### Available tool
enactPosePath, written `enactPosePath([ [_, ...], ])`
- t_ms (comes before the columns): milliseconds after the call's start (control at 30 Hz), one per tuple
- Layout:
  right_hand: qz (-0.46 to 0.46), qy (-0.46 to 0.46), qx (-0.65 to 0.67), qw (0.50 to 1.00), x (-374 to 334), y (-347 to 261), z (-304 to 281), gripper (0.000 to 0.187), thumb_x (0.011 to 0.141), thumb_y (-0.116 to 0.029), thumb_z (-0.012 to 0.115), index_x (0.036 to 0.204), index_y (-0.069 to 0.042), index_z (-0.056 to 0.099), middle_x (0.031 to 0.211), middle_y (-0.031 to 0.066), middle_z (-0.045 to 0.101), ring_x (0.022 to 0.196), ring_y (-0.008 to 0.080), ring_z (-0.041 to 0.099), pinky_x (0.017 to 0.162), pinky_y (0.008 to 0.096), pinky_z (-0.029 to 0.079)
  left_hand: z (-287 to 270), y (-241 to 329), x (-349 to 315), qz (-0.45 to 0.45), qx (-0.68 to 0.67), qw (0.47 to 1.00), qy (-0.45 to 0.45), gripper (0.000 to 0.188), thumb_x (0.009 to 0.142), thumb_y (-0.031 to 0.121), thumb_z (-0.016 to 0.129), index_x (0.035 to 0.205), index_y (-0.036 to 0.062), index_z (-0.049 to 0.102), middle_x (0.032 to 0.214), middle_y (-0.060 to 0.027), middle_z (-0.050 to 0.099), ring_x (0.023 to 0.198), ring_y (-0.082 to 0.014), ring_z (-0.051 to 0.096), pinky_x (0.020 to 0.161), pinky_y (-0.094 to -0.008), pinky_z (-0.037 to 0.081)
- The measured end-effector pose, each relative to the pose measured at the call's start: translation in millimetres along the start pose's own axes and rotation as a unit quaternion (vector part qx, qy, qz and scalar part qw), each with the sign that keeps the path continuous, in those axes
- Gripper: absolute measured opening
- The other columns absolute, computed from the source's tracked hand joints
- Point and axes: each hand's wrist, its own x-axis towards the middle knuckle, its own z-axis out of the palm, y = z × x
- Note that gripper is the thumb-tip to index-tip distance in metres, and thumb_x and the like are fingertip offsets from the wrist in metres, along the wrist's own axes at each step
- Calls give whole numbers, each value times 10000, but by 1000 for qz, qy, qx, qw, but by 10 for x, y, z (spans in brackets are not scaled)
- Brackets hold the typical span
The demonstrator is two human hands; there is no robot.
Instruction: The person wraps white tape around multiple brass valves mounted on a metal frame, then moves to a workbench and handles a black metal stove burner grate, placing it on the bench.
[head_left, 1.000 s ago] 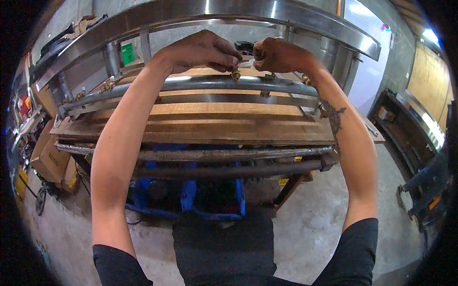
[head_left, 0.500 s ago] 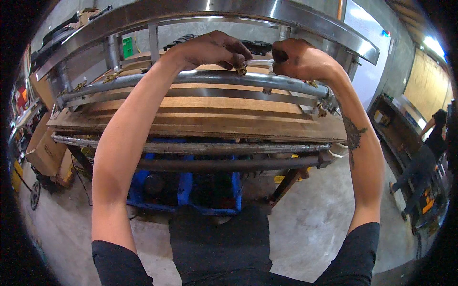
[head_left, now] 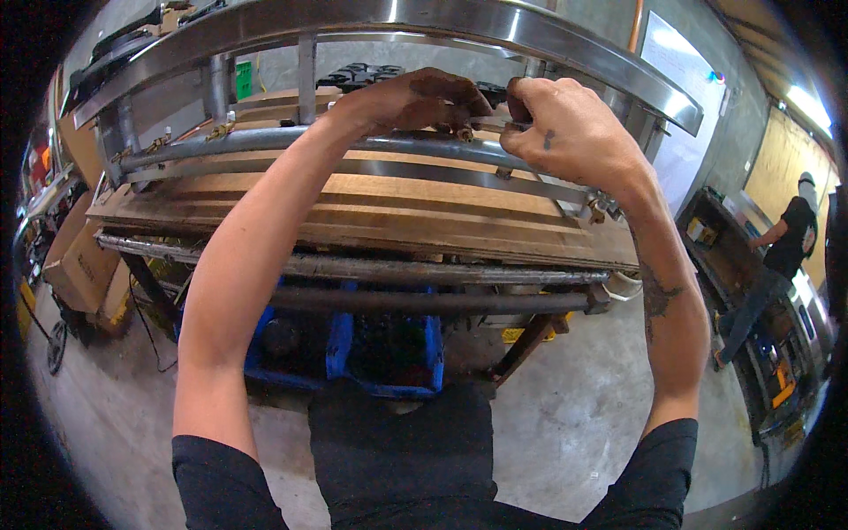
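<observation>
Valve fitting (head_left: 465, 134) brass-yellow. Pipe (head_left: 424, 148) dull silver-grey; upper rail (head_left: 353, 19) brighter silver, white glare streaks. Plywood (head_left: 397, 216) tan-brown, darker bands across. Bins (head_left: 338, 346) blue, crate (head_left: 244, 79) green. Left hand (head_left: 437, 102) smudged blackish; right hand (head_left: 565, 124) has small dark mark, right forearm (head_left: 662, 305) dark tattoo. Sleeves (head_left: 216, 477) black. Cardboard box (head_left: 84, 269) tan. Floor (head_left: 574, 406) mottled grey.

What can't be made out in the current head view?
Head view:
Left hand fingertips near the brass fitting: shadowed, partly hidden by the hand itself.
Right hand grip: the back of the hand covers part of it.
Metal pipe, one stretch: behind the left forearm.
Contents of the blue crates: too dark.
Co-worker's hand: too small.
</observation>
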Motion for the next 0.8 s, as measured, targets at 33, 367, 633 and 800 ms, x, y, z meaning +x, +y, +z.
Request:
enactPosePath([
  [33, 5, 9, -24, 1000, -2, -53, 12, 329, 787, -240, 663, 906, 66, 686, 861, 275, 705, 819, 402, 702, 803, 444, 551, 5, 2, 1, 2, -9, 1000, 10, 316, 997, 208, 676, 1257, 29, 677, 1194, -129, 721, 1054, -221, 689, 980, -371, 555],
  [367, 43, 2, -77, 996, 140, -176, 56, 294, 760, -153, 682, 951, 57, 758, 933, 311, 722, 919, 444, 732, 865, 499, 594, 325, 472, -244, 99, 248, 958, 107, 401, 895, 105, 783, 1245, -23, 635, 1171, -173, 731, 1090, -286, 699, 1036, -408, 543],
  [633, 41, 32, -13, 999, 123, -159, -7, 391, 750, -209, 652, 917, 139, 714, 885, 362, 667, 855, 474, 709, 824, 474, 563, 571, 316, -105, 146, -92, 974, 144, 215, 912, 41, 738, 1115, 11, 672, 993, -116, 717, 906, -175, 670, 966, -353, 575],
  [800, 60, 69, 20, 996, 85, -73, 6, 475, 802, -353, 667, 886, 109, 737, 878, 326, 703, 872, 456, 728, 857, 490, 571, 522, 284, -36, 87, -319, 937, 111, 179, 922, 43, 732, 1088, 14, 671, 994, -118, 730, 913, -156, 690, 940, -353, 586],
])
